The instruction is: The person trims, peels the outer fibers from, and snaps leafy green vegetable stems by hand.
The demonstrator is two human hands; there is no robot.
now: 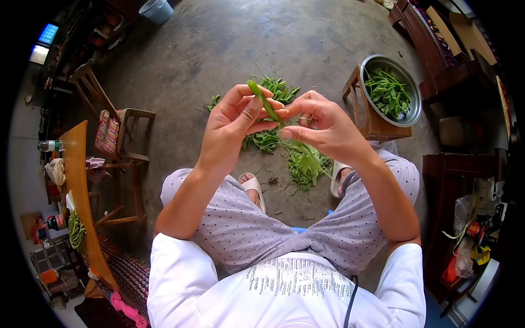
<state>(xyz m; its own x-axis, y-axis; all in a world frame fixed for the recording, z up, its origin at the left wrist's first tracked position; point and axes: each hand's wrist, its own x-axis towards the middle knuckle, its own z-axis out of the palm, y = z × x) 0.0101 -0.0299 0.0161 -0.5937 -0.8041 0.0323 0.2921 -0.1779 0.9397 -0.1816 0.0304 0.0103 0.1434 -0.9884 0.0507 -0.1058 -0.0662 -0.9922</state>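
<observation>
Between my hands, in front of my knees, is a thick green vegetable stem (263, 101), tilted with its upper end to the left. My left hand (232, 117) pinches it between thumb and fingers. The thumb and forefinger of my right hand (322, 126) close on its lower end, where thin leafy parts (307, 155) seem to hang down. Beneath my hands, loose leafy greens (310, 172) lie in piles on the floor, partly hidden by my hands. More cut greens (388, 93) fill part of a metal basin (416, 101) to the right.
The basin stands on a wooden stool (383, 133). On the left are a wooden chair (134, 113) and a table edge (82, 202). A blue bucket (157, 11) stands at the far left. Dark wooden furniture (437, 169) lines the right. My sandalled feet flank the greens.
</observation>
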